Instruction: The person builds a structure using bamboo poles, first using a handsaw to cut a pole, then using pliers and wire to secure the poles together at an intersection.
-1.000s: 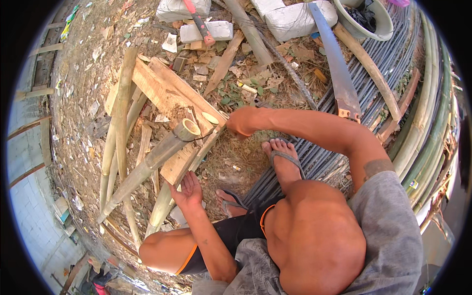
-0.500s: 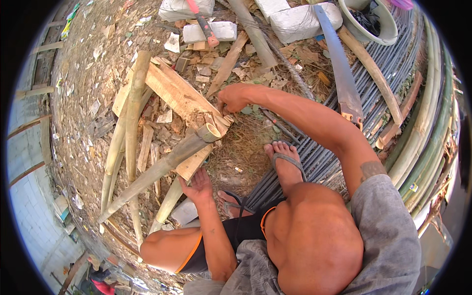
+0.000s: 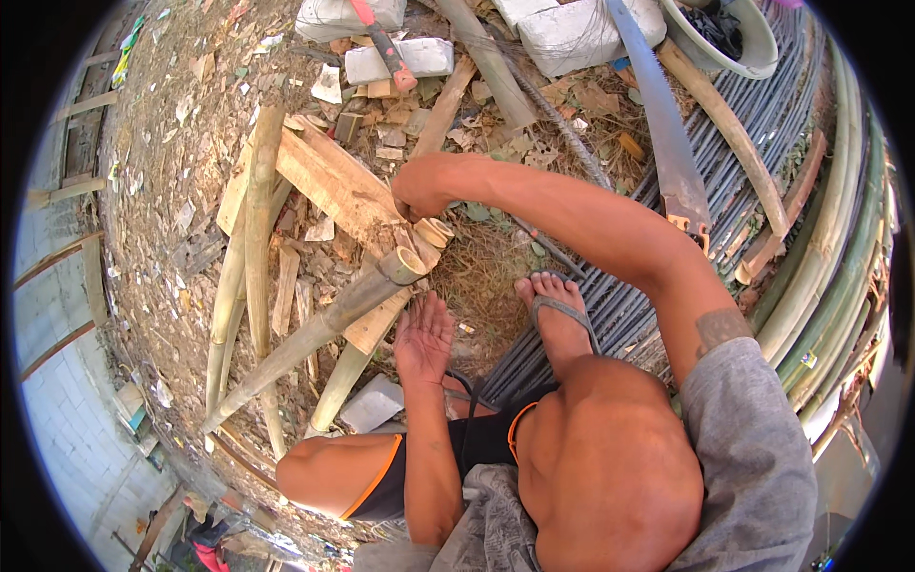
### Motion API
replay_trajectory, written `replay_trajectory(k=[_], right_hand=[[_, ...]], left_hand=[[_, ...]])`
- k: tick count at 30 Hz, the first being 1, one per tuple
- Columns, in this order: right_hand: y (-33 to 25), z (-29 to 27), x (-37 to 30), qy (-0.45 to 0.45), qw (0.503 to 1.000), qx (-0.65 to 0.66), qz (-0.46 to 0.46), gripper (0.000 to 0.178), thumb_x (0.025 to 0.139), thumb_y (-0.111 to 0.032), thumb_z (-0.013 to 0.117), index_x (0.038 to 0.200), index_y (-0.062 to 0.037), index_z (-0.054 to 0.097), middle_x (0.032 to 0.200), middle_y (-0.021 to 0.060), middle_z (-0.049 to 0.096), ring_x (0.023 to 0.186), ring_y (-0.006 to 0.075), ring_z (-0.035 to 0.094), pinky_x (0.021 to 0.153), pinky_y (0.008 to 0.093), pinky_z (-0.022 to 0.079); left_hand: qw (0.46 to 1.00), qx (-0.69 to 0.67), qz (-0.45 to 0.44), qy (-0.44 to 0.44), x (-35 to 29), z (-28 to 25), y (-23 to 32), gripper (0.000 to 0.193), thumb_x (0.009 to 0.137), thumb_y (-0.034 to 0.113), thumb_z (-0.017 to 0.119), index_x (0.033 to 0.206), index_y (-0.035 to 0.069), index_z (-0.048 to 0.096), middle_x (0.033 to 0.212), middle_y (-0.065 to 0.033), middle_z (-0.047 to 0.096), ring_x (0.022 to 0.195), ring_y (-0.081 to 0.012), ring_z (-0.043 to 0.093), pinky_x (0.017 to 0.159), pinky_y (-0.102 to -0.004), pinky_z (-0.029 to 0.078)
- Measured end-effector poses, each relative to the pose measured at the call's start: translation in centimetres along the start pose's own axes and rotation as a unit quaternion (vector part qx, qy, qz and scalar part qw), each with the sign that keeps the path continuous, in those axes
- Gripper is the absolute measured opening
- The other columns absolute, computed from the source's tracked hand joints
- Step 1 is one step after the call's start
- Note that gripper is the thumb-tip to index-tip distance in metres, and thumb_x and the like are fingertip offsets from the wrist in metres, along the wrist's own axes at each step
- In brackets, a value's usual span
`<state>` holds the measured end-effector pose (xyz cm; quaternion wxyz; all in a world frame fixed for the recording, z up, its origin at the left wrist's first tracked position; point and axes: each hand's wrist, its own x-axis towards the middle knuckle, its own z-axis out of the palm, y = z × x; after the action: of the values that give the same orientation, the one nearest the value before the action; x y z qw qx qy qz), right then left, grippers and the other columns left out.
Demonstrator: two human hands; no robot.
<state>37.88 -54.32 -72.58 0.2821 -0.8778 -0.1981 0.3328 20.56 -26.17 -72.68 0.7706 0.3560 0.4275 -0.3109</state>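
My right hand (image 3: 424, 187) reaches across to the end of a rough wooden plank (image 3: 334, 181), fingers curled downward. What they hold, if anything, is hidden. Beside it lie short cut bamboo ends (image 3: 435, 233). My left hand (image 3: 424, 336) is palm up with fingers stretched out and holds nothing. Just beyond its fingertips is the hollow cut end of a bamboo pole (image 3: 315, 340), which slants down to the left across a shorter board (image 3: 374, 326). Two more bamboo lengths (image 3: 259, 229) stand to the left, partly overlapping the plank.
At the upper right, a handsaw (image 3: 658, 114) leans near a bundle of steel rods (image 3: 743, 153) and a grey bucket (image 3: 729, 57). White blocks (image 3: 400, 61) and a red-handled tool (image 3: 383, 43) are at the top. Long green bamboo poles (image 3: 834, 219) line the right side.
My left hand has moved right and slightly away from me, leaving the shorter board's near end. My right hand has shifted a little left along the plank.
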Motion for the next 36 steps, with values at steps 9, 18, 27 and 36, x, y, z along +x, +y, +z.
replay_trajectory(k=[9,18,27,36], right_hand=[[-3.2,-2.6,-2.0,0.076,0.989,-0.124,0.033,0.017,0.090,-0.014,0.076,0.100,-0.0029,0.084,0.099,0.0175,0.082,0.092,0.0377,0.079,0.077,0.0481,0.062],[-7.1,-6.0,-2.6,0.132,0.959,-0.252,-0.012,0.011,0.082,-0.009,0.077,0.089,-0.0037,0.084,0.091,0.0144,0.082,0.088,0.0328,0.081,0.072,0.0446,0.062],[-10.5,-9.1,-1.9,0.012,0.983,-0.167,0.082,0.023,0.080,-0.009,0.074,0.099,-0.0026,0.084,0.103,0.0190,0.081,0.100,0.0355,0.079,0.080,0.0480,0.061],[-13.5,-7.1,-1.4,0.058,0.986,-0.113,0.107,0.021,0.078,-0.012,0.073,0.092,0.0018,0.081,0.097,0.0224,0.080,0.095,0.0400,0.079,0.081,0.0518,0.062]], left_hand=[[0.990,0.047,-0.137,0.007,-0.8,0.7,2.2,0.043,0.115,0.023,0.060,0.152,0.002,0.052,0.080,0.0033,0.055,0.057,-0.0067,0.047,0.049,-0.0223,0.038],[0.984,0.037,-0.174,0.019,-4.8,6.1,7.0,0.043,0.115,0.022,0.059,0.152,0.001,0.052,0.074,0.0051,0.052,0.055,-0.0051,0.046,0.047,-0.0212,0.040],[0.978,0.135,-0.156,0.026,-6.7,8.3,8.7,0.041,0.110,0.029,0.069,0.140,0.001,0.065,0.071,0.0097,0.051,0.055,-0.0034,0.043,0.049,-0.0197,0.040],[0.945,0.311,-0.073,-0.063,-6.0,8.9,10.1,0.035,0.111,0.024,0.066,0.135,-0.002,0.068,0.070,0.0104,0.047,0.053,-0.0020,0.040,0.047,-0.0201,0.033]])
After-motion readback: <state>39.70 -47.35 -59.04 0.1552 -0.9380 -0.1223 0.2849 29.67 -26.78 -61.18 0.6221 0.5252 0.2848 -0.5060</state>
